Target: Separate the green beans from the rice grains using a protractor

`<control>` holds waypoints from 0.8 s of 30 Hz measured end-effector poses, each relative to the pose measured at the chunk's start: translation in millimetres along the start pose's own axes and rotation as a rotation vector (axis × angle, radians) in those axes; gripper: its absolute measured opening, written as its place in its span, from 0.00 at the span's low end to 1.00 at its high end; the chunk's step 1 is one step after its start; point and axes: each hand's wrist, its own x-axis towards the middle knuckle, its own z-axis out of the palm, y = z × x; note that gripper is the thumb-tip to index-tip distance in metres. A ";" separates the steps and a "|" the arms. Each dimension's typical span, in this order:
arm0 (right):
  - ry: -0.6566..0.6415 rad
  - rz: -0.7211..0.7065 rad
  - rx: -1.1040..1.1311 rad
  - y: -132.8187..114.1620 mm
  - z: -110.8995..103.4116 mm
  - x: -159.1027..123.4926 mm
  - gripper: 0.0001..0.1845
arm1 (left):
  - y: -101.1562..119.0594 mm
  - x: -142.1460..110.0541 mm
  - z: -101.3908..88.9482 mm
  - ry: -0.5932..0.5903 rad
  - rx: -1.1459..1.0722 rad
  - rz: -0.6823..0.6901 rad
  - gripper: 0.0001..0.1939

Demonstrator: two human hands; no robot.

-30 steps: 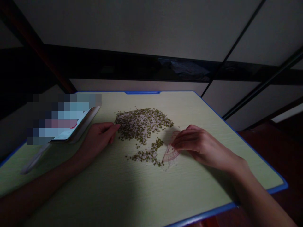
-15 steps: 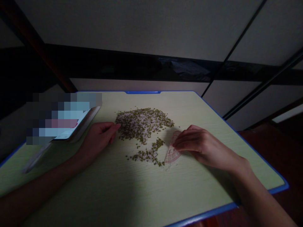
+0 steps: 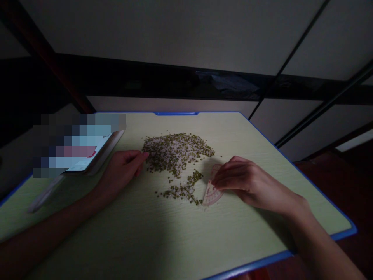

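Note:
A large heap of small green beans mixed with pale grains [image 3: 177, 151] is spread over the table. Closer to me lies a smaller, thinner patch of the same mix [image 3: 182, 190]. My right hand [image 3: 247, 181] pinches a clear protractor with reddish markings [image 3: 212, 194], whose straight edge leans by the right side of the small patch. The fingers hide part of the protractor. My left hand [image 3: 125, 165] rests closed at the left edge of the heap, thumb and forefinger together; nothing shows between them.
The pale table [image 3: 122, 237] has a blue rim. On its left a tablet with a lit, partly blurred screen [image 3: 84, 161] leans on a stand, close to my left forearm. Behind the table stands a pale panelled cabinet [image 3: 175, 31] with a dark recess.
The protractor has tilted slightly in my right hand, its lower tip staying near the small patch. My left hand and both groups of beans look the same.

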 end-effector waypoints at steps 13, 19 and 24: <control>0.002 0.003 -0.073 -0.8 1.7 0.4 0.16 | -0.7 1.0 0.9 0.004 -0.005 0.014 0.21; 0.001 0.027 -0.126 -1.0 2.4 0.6 0.15 | -0.4 0.4 1.3 -0.003 -0.012 0.006 0.21; 0.004 0.028 -0.161 -0.6 4.2 1.4 0.13 | 2.0 -1.7 0.8 -0.004 -0.015 0.016 0.21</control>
